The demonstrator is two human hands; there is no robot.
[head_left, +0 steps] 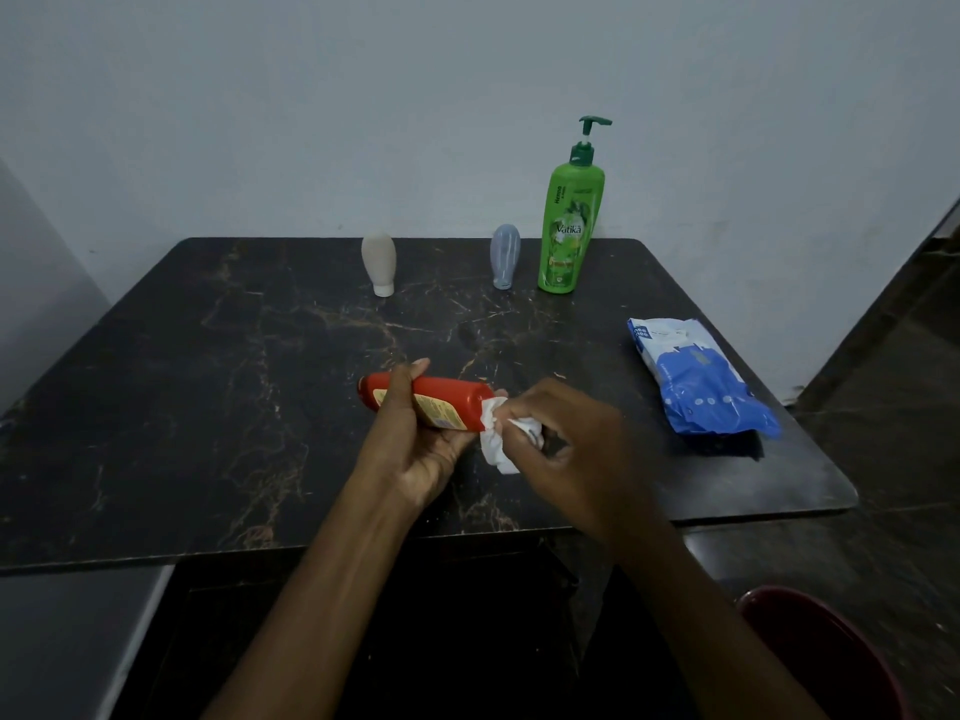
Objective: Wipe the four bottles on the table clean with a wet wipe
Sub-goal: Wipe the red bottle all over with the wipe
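Above the dark table (208,407), both hands work on a red bottle (447,405).
Left hand (415,439) grips it sideways; right hand (566,433) pinches a white wet wipe (493,439) against its end.

The right end of the red bottle (449,400) is hidden under the crumpled white wet wipe (492,449) and the right hand (566,449) that pinches it. The fingers of the left hand (415,449) wrap across the bottle's yellow label (441,410), whose print is too small to read. The wording on the blue and white wipe pack (696,376) at the right is also illegible, and a dark red rounded thing (815,657) in the near right corner is cut off by the picture's edge, as are both forearms.
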